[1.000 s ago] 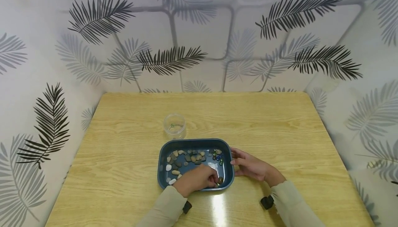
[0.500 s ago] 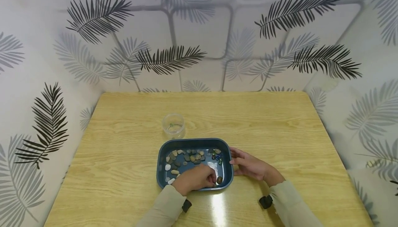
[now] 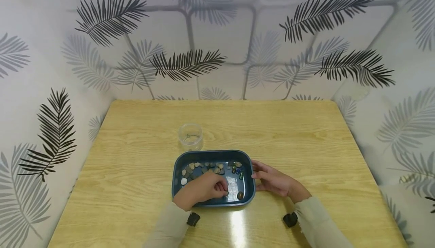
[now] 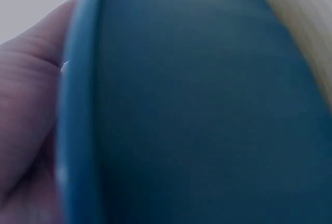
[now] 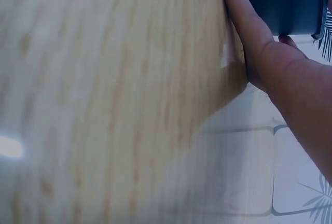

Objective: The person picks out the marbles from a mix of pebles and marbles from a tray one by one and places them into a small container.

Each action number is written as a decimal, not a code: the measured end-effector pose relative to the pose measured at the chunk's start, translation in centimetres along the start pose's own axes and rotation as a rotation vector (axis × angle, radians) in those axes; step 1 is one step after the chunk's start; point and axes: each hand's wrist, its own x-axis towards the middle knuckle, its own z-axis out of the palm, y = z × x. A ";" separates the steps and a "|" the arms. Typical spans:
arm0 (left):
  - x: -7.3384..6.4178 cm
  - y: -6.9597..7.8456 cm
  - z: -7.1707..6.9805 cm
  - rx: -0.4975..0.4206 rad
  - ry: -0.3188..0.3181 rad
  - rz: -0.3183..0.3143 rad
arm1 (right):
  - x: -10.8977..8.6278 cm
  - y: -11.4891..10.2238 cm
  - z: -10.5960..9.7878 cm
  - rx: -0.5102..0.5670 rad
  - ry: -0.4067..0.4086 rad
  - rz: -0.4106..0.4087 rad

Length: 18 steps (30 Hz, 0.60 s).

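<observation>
Inside the dark-blue, rounded rectangular tray (image 3: pixel 217 157), my left hand (image 3: pixel 206 187) pinches a small dark piece (image 3: pixel 227 193), too tiny to identify, near smooth white, tan and grey stones (image 3: pixel 216 170); my right hand (image 3: pixel 273 181), fingers extended, rests against the tray's right end.

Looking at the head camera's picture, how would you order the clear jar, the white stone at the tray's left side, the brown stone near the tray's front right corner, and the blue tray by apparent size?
1. Blue tray
2. Clear jar
3. White stone and brown stone: too alike to rank
</observation>
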 end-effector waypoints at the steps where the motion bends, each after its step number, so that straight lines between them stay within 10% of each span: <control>1: -0.2 0.0 -0.1 0.001 0.009 0.005 | 0.0 0.1 0.0 0.001 0.002 -0.002; 18: -3.1 -0.5 -3.8 0.040 0.178 0.028 | -0.2 0.2 0.0 -0.012 0.007 -0.005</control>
